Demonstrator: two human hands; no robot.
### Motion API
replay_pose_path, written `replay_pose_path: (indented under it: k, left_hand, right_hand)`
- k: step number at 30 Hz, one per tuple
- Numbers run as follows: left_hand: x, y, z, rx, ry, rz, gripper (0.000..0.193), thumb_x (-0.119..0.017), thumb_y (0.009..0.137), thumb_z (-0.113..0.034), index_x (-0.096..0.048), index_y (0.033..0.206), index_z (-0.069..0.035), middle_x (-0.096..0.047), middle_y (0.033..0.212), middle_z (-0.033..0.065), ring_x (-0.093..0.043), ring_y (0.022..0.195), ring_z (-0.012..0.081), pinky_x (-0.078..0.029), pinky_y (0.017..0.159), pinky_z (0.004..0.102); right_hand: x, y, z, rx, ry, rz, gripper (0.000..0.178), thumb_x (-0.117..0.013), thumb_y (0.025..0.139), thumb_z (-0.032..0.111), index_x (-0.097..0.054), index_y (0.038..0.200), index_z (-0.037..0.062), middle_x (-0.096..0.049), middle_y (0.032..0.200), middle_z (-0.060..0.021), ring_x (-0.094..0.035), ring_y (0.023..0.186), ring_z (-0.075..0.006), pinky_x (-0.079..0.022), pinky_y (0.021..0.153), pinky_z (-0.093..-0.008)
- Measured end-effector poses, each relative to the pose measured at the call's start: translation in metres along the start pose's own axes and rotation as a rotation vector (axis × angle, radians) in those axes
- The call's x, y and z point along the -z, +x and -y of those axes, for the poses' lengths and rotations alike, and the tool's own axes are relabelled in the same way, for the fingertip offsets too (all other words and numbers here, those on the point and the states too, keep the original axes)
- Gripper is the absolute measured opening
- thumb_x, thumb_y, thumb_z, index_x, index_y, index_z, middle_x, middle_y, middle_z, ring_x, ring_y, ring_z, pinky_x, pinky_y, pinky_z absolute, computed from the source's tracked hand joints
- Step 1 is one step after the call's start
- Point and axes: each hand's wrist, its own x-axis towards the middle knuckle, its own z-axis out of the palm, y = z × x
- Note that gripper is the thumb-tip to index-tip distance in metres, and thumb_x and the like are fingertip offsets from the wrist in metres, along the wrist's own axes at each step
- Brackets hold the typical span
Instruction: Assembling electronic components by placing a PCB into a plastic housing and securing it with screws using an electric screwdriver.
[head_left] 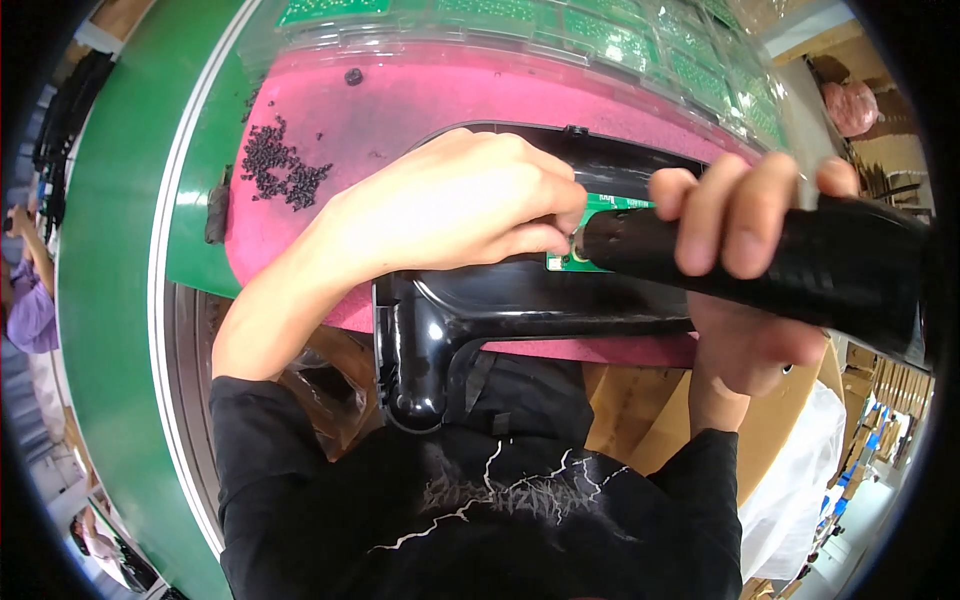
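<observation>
Right grip clamps a black tool; clear trays beyond hold green boards.

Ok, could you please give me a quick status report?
Right hand gripping black tool. Left hand at green circuit board. Black tool and left hand partly hide it.

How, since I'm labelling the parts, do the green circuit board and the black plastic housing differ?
Colour: the circuit board is green; the plastic housing is glossy black.
Size: the board is smaller than the housing.
Shape: the board looks flat; the housing has moulded curves.
Both are partly hidden by the left hand and black handheld tool.
</observation>
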Motion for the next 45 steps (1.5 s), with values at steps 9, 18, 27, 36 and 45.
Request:
replay_pose_path:
  k: [9,18,27,36,45]
  left_hand:
    - [0.002,0.003,-0.002,-0.087,-0.241,-0.164,0.015,-0.073,0.084,-0.008,-0.064,0.09,0.002,-0.065,0.083,0.0126,-0.064,0.074,0.0314,-0.052,0.067,0.0374]
    - [0.001,0.007,-0.002,-0.091,-0.316,-0.088,0.011,-0.07,0.085,-0.004,-0.064,0.092,0.003,-0.066,0.085,0.0126,-0.064,0.076,0.0289,-0.052,0.068,0.0366]
    - [-0.004,0.008,-0.003,-0.065,-0.009,-0.047,0.022,-0.068,0.086,-0.006,-0.065,0.107,-0.002,-0.067,0.104,0.011,-0.065,0.096,0.0305,-0.054,0.081,0.0397]
    - [-0.003,0.008,-0.003,-0.025,-0.012,-0.005,0.017,-0.07,0.085,-0.004,-0.065,0.101,-0.001,-0.066,0.106,0.0102,-0.064,0.098,0.03,-0.053,0.083,0.0398]
    - [-0.004,0.005,-0.002,-0.016,-0.014,-0.013,0.017,-0.069,0.084,-0.003,-0.065,0.101,-0.001,-0.066,0.107,0.0101,-0.065,0.099,0.0301,-0.053,0.083,0.0399]
  right_hand:
    - [-0.004,-0.006,0.009,0.198,0.176,-0.231,0.081,-0.076,0.086,0.048,-0.033,0.145,0.0135,-0.047,0.105,0.0077,-0.049,0.094,-0.0119,-0.034,0.097,-0.0449]
    - [0.004,-0.018,0.021,0.167,0.083,-0.262,0.08,-0.074,0.086,0.05,-0.033,0.143,0.0126,-0.049,0.104,0.0064,-0.05,0.089,-0.0106,-0.034,0.09,-0.0417]
    - [0.056,-0.048,0.059,0.098,0.001,-0.255,0.07,-0.069,0.085,0.052,-0.039,0.132,0.0082,-0.051,0.103,-0.0014,-0.051,0.075,-0.0112,-0.037,0.077,-0.0365]
    - [0.047,-0.031,0.046,0.013,-0.034,-0.221,0.064,-0.064,0.085,0.053,-0.045,0.12,0.0038,-0.053,0.103,-0.0092,-0.052,0.061,-0.0119,-0.039,0.065,-0.0313]
    - [0.048,-0.017,0.038,-0.056,-0.042,-0.165,0.06,-0.064,0.084,0.052,-0.048,0.112,0.0023,-0.054,0.099,-0.0122,-0.052,0.052,-0.0113,-0.04,0.056,-0.0271]
